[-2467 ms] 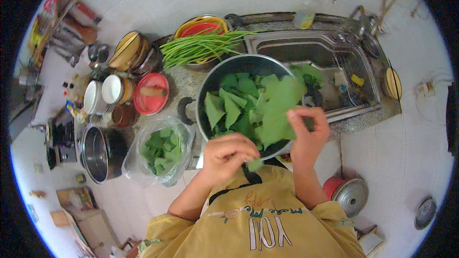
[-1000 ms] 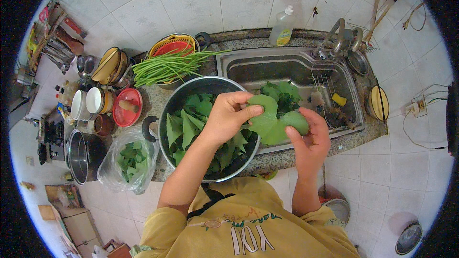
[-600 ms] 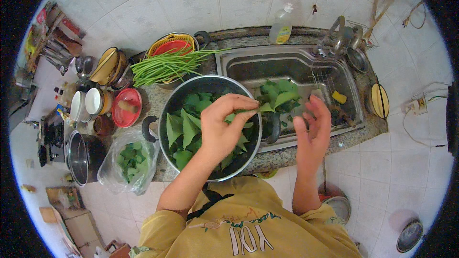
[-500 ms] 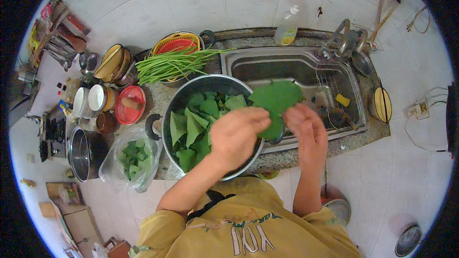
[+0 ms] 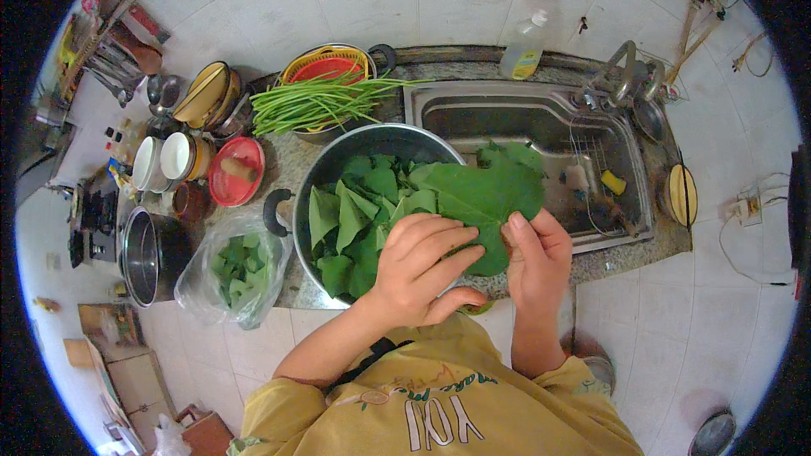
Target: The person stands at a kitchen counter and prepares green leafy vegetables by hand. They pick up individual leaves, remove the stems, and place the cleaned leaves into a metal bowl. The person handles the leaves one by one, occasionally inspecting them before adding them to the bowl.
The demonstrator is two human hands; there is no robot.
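A large green leaf [image 5: 486,194] is spread over the right rim of the big metal pot [image 5: 401,137]. My right hand [image 5: 539,266] pinches its right lower edge between thumb and fingers. Against the lower left side of the leaf lies my left hand [image 5: 427,274], palm down, fingers stretched out and thumb apart. Below and left of the hands, many folded green leaves [image 5: 359,215] fill the pot. Another leaf [image 5: 513,154] shows behind the large one; whether a hand holds it too cannot be made out.
Long green stalks [image 5: 325,105] lie across a colander [image 5: 338,63] behind the pot. To the left are a plastic bag [image 5: 245,283] of leaf pieces, a dark pot [image 5: 156,257], a red plate [image 5: 236,171] and bowls. A sink [image 5: 541,118] with a yellow sponge [image 5: 614,181] stands right.
My left fingers have gone from curled to stretched out along the leaf. The leaf now lies broad over the pot's right side, and my right hand has settled into a pinch on its edge.
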